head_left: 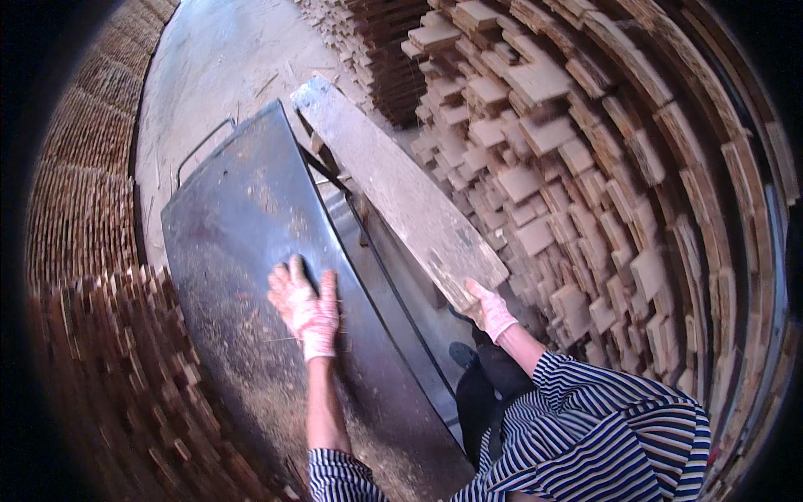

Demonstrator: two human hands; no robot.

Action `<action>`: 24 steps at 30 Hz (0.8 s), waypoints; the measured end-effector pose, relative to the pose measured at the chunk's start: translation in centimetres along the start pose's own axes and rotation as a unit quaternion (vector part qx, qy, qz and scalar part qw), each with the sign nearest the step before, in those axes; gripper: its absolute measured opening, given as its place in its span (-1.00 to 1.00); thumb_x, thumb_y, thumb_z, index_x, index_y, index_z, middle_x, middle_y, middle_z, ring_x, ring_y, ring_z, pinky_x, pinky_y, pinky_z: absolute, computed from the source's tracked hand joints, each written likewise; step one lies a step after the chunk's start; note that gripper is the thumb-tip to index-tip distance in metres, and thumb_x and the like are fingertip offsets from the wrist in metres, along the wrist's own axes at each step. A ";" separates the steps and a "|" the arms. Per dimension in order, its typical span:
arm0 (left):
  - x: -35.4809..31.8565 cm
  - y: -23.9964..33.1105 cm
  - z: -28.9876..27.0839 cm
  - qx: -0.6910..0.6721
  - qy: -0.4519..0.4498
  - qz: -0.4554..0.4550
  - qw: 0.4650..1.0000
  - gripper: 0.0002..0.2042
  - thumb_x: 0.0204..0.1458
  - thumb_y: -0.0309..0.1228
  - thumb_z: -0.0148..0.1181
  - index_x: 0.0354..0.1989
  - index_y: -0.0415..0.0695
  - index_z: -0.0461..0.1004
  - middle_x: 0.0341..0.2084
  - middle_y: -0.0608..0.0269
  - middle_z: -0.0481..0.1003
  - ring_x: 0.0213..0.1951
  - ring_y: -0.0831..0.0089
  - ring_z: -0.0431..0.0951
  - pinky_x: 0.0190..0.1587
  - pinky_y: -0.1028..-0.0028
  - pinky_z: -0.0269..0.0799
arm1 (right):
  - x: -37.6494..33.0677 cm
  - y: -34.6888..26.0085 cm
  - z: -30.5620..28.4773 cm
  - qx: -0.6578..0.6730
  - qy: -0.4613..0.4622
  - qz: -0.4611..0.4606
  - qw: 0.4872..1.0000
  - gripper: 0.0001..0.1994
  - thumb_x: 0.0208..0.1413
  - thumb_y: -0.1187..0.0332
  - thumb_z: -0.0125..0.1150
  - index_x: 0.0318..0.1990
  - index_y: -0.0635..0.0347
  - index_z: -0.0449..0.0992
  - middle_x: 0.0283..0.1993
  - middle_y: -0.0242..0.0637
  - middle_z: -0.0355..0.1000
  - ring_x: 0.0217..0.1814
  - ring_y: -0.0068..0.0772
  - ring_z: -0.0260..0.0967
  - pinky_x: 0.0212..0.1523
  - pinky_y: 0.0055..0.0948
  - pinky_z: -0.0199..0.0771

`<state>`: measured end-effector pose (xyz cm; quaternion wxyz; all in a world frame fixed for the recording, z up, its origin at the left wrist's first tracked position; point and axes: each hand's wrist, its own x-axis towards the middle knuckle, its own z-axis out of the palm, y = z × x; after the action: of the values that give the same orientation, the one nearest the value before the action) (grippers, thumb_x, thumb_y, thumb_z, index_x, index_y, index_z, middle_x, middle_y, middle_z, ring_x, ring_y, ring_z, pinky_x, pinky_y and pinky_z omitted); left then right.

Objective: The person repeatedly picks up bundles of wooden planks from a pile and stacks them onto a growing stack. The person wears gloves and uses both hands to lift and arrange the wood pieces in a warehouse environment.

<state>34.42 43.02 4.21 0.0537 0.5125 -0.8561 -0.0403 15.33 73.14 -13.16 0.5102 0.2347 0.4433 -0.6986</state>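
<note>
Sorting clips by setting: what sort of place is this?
Probably a timber store or woodworking shop: stacked wooden boards line both sides, and sawdust-like debris lies on the dark table.

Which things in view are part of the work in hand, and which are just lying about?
In use:
- long, flat, pale-brown wooden board, its near end held by the gloved right hand
- dark, smooth metal tabletop, under the spread, gloved left hand

Lying about, untouched:
- brown wooden plank stack on the right
- brown wooden plank stack on the left
- pale wood debris on the tabletop
</note>
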 end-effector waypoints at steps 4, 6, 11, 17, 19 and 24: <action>-13.8 7.8 -1.9 -0.306 0.005 0.091 0.948 -0.27 0.17 -0.02 0.26 0.41 -0.16 0.21 0.39 -0.19 0.19 0.44 -0.05 0.16 0.48 0.08 -0.01 | -7.6 0.8 2.9 0.016 -0.010 -0.004 1.000 -0.44 0.13 0.34 0.45 0.27 0.16 0.40 0.18 -0.13 0.50 0.22 -0.06 0.46 0.21 0.16 0.46; -18.9 13.7 -3.6 -0.452 -0.048 0.112 0.884 -0.27 0.15 -0.14 0.32 0.42 -0.21 0.19 0.34 -0.17 0.25 0.35 -0.01 0.29 0.39 0.19 0.20 | -9.4 1.8 0.8 0.041 -0.034 0.022 0.998 -0.49 0.20 0.30 0.38 0.28 0.17 0.40 0.20 -0.14 0.49 0.25 -0.05 0.43 0.24 0.12 0.44; -29.7 18.3 2.4 -0.477 -0.132 -0.450 0.743 -0.05 0.11 0.10 0.33 0.48 -0.28 0.03 0.22 -0.05 0.41 0.15 0.05 0.46 0.16 0.30 0.42 | -12.4 3.6 -4.6 0.048 -0.021 0.066 0.996 -0.55 0.28 0.19 0.28 0.24 0.16 0.43 0.14 -0.14 0.51 0.12 -0.07 0.48 0.21 -0.04 0.51; -32.7 16.5 11.6 -0.757 -0.212 -0.537 0.304 -0.42 0.18 -0.01 0.32 0.24 -0.14 0.43 0.08 0.10 0.53 0.08 0.19 0.54 0.19 0.16 0.49 | -12.3 9.0 -6.9 0.020 0.031 0.148 0.988 -0.60 0.28 0.19 0.29 0.18 0.18 0.49 0.17 -0.28 0.51 0.25 -0.23 0.38 0.33 -0.14 0.33; -31.6 16.3 12.2 -0.761 -0.168 -0.545 0.309 -0.47 0.20 -0.07 0.30 0.22 -0.15 0.43 0.10 0.06 0.53 0.06 0.17 0.56 0.16 0.15 0.53 | -12.1 7.4 -7.7 -0.091 -0.021 0.228 0.969 -0.53 0.21 0.15 0.36 0.20 0.16 0.49 0.17 -0.28 0.51 0.20 -0.22 0.44 0.25 -0.16 0.40; -31.1 16.2 13.3 -0.814 -0.055 -0.509 0.276 -0.48 0.20 -0.16 0.32 0.26 -0.16 0.40 0.14 0.07 0.51 0.09 0.11 0.56 0.21 0.14 0.53 | -14.9 -4.4 4.4 -0.699 -0.098 -0.082 0.704 -0.44 0.12 -0.16 0.28 -0.03 0.19 0.66 -0.10 -0.03 0.63 -0.01 -0.13 0.58 0.05 -0.14 0.51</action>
<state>33.12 78.25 -8.54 0.3645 0.5311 0.0541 -0.7630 17.31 77.30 2.32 0.5092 -0.2959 0.7698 -0.2461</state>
